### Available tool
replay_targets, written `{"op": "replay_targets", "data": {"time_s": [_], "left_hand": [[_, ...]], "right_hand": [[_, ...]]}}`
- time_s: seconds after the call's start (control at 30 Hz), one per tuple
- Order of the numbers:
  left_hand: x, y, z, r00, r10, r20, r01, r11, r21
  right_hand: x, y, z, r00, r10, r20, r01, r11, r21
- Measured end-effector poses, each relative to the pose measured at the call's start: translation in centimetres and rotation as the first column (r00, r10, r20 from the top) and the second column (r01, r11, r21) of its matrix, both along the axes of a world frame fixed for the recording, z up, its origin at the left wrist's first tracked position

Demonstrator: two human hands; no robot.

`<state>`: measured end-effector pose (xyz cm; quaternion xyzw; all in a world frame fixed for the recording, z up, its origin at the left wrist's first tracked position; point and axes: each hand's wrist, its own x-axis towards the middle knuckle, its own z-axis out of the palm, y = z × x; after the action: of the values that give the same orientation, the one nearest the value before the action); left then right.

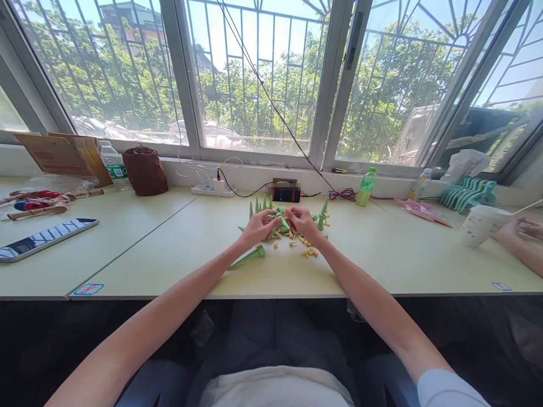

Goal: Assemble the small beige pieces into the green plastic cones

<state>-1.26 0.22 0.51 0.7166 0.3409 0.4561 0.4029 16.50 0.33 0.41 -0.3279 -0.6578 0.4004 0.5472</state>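
Observation:
Over the middle of the table, my left hand [261, 226] is closed on a green plastic cone [284, 224]. My right hand [302, 222] meets it with its fingers pinched at the cone; whatever they hold is too small to make out. Several green cones [257, 206] stand upright behind my left hand, and another upright cone [323, 215] with small yellow bits on it is right of my right hand. Small yellow plastic pieces [311, 253] lie scattered below my hands. One larger green cone [250, 258] rests on its side near my left wrist.
Behind my hands a black device [285, 193] leans by the sill. A power strip [212, 191], brown pouch [145, 170] and phone [48, 238] are leftward. To the right stand a green bottle [366, 187] and a white cup [484, 224], beside another person's hands [524, 237].

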Motion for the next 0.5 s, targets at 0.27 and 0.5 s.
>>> {"op": "replay_targets", "data": {"time_s": [0.27,0.5], "left_hand": [[-0.16,0.07,-0.28,0.994,0.063,-0.088,-0.050,0.989,0.139],[0.12,-0.28,0.53,0.950,0.199,-0.240,-0.108,0.932,0.346]], "right_hand": [[-0.01,0.03,-0.05,1.000,-0.003,0.003,0.003,1.000,-0.015],[-0.17,0.22,-0.28,0.999,0.007,-0.053,-0.011,0.997,-0.079]]}}
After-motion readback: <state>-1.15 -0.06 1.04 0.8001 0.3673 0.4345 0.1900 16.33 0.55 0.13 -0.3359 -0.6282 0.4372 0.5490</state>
